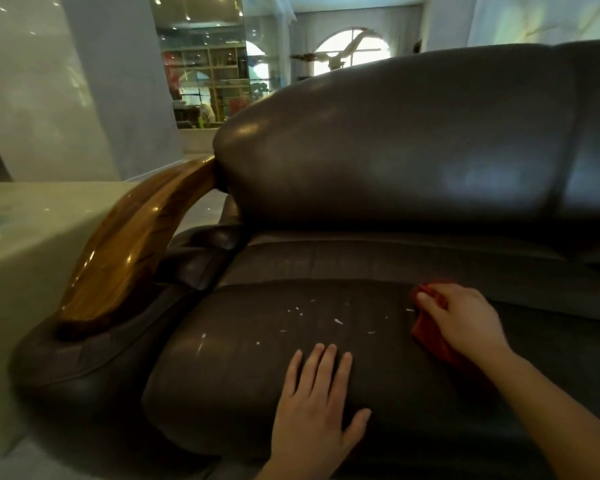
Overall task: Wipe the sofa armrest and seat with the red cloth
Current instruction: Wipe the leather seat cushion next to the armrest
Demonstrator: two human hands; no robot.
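Observation:
A dark brown leather sofa fills the view. Its seat cushion (250, 358) carries several small white crumbs (337, 321) near the middle. The glossy wooden armrest (136, 244) curves along the sofa's left side above a leather arm pad (70, 358). My right hand (461, 317) presses the red cloth (430, 332) flat on the seat, just right of the crumbs; most of the cloth is hidden under the hand and forearm. My left hand (317, 407) lies palm down on the front of the seat cushion, fingers apart, holding nothing.
The padded backrest (395, 143) rises behind the seat. A pale stone side table (32, 237) stands left of the armrest. Behind are a white wall, a mirrored shelf unit (208, 71) and an arched window (352, 46).

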